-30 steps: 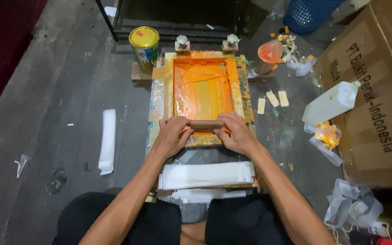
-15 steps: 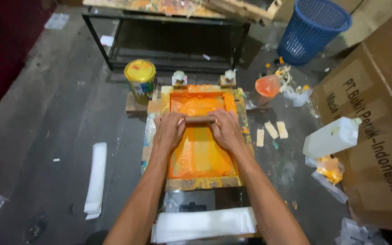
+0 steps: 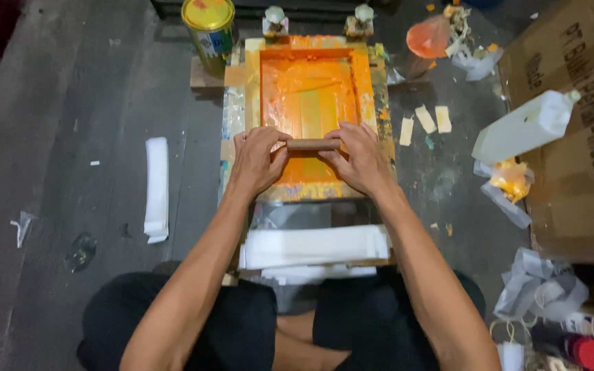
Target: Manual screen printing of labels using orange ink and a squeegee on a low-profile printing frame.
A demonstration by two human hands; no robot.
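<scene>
A: What are we holding?

B: Both hands on the squeegee point(image 3: 313, 144), a short brown wooden bar. It lies crosswise on the orange screen frame point(image 3: 309, 113), toward the near end of the inked mesh. Our left hand point(image 3: 256, 161) is clamped on its left end, our right hand point(image 3: 360, 159) on its right end; the fingers wrap over the top and the bare middle of the bar shows between them.

A: How does it handle?

B: We judge it stiff and light, and the wood looks dry, so an easy hold. The ink around it looks wet and slick, so we'd keep to the handle ends and off the lower edge. The frame looks rigid, its mesh thin and likely easy to damage. It sits on the floor, hinged at the far side by two clamps point(image 3: 275, 19).

A: Packages?

B: Yellow-lidded round paint can point(image 3: 208, 27) at the far left corner, just beside the frame. White plastic jug point(image 3: 522, 128) lying tilted on the right, against a large brown cardboard box point(image 3: 579, 137) with dark print on its side. An orange-stained clear bag point(image 3: 427, 38) is far right of the frame. Small pale tape strips point(image 3: 424, 119) are on the floor beside the frame. A crumpled bag with yellow-orange stains point(image 3: 510, 180) lies below the jug.

A: Anything else?

B: A stack of white folded cloth point(image 3: 314, 246) sits between the frame and our knees. Another white strip point(image 3: 156, 180) lies on the floor, well to the left. A red-capped bottle point(image 3: 582, 349) is at the bottom right corner, partly cut off.
</scene>
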